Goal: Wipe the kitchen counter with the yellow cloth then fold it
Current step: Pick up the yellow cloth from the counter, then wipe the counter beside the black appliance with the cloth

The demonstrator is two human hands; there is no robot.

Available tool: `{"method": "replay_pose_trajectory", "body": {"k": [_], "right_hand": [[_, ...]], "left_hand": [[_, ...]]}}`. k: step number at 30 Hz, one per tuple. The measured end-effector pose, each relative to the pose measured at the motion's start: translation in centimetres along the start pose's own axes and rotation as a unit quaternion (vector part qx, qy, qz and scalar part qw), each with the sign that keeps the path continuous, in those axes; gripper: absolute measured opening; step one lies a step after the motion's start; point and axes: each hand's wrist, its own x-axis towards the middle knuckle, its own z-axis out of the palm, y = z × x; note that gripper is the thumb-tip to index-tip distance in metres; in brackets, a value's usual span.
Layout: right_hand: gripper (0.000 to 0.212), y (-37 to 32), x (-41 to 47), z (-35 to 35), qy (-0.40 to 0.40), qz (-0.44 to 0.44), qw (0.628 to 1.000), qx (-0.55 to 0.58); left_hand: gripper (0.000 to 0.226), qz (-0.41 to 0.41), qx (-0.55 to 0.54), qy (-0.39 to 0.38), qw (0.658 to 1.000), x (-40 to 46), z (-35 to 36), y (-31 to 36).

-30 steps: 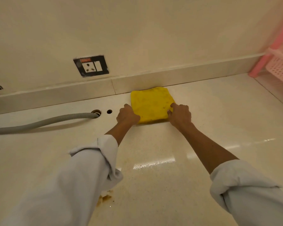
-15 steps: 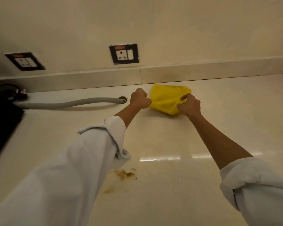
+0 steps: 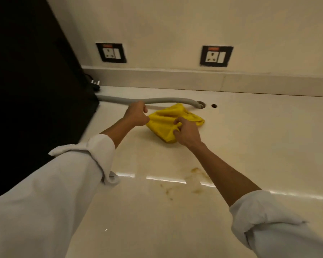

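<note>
2 hands (image 3: 136,114) (image 3: 186,134) gripping yellow cloth (image 3: 164,125), bunched on counter (image 3: 250,146)

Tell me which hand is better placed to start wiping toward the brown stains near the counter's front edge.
Probably right. The right hand has its fingers bunched in the yellow cloth and sits on the same side as the stains. The left hand only pinches the cloth's far-left edge beside the grey hose.

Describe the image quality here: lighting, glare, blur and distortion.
Head view: dim, warm yellowish light; bright glare streaks cross the glossy counter near its front; the sleeves are soft at the frame's bottom; wide-angle distortion tilts the wall sockets; the yellow cloth and both hands stay fairly sharp; the black object at left lacks detail.
</note>
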Motion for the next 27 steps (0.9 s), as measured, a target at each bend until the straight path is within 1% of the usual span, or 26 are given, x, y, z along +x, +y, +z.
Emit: {"method": "replay_pose_trajectory", "body": {"k": [3, 6, 9, 11, 12, 14, 16, 17, 19, 21, 23, 27], "right_hand": [[0.038, -3.6, -1.9, 3.8, -0.024, 0.004, 0.999, -0.044], [0.037, -5.9, -4.6, 6.0, -0.034, 0.014, 0.988, -0.153], [0.032, -6.8, -7.3, 6.9, -0.061, 0.041, 0.953, -0.293], [0.031, -7.2, -7.9, 6.7, -0.060, 0.055, 0.933, -0.352], [0.030, -7.5, -7.7, 6.6, -0.041, 0.051, 0.931, -0.359], [0.032, -8.1, -6.4, 6.7, 0.010, 0.009, 0.943, -0.332], [0.040, -8.9, -4.3, 7.9, 0.039, -0.052, 0.964, -0.257], [0.044, -9.3, -3.3, 9.0, 0.039, -0.069, 0.972, -0.219], [0.057, -9.8, -1.8, 11.8, 0.012, -0.061, 0.982, -0.180], [0.073, -9.4, -1.1, 14.8, -0.016, -0.033, 0.979, -0.199], [0.084, -8.4, -1.1, 16.9, 0.003, -0.027, 0.972, -0.232], [0.097, -6.8, -1.0, 17.5, 0.076, 0.014, 0.973, -0.219]], "left_hand": [[0.027, -0.020, 0.040, -0.011, 0.999, -2.6, -2.4, -6.1], [0.028, -0.031, 0.038, -0.014, 0.999, -5.7, -3.2, -10.9], [0.027, -0.016, 0.002, 0.000, 1.000, -8.6, -2.6, -14.0], [0.029, 0.009, -0.029, 0.039, 0.999, -10.2, -2.1, -16.0], [0.031, 0.026, -0.031, 0.066, 0.997, -10.8, -1.8, -17.1], [0.034, 0.053, -0.010, 0.117, 0.992, -11.8, -1.3, -19.4], [0.036, 0.066, 0.001, 0.139, 0.988, -12.4, -0.9, -21.2], [0.038, 0.071, -0.001, 0.142, 0.987, -12.6, -0.7, -21.9], [0.040, 0.079, -0.013, 0.139, 0.987, -12.7, -0.5, -22.7], [0.043, 0.082, -0.032, 0.140, 0.986, -12.8, -0.4, -23.1], [0.043, 0.081, -0.053, 0.152, 0.984, -12.8, -0.5, -23.4], [0.045, 0.088, -0.058, 0.154, 0.982, -12.9, -0.5, -23.9]]}}
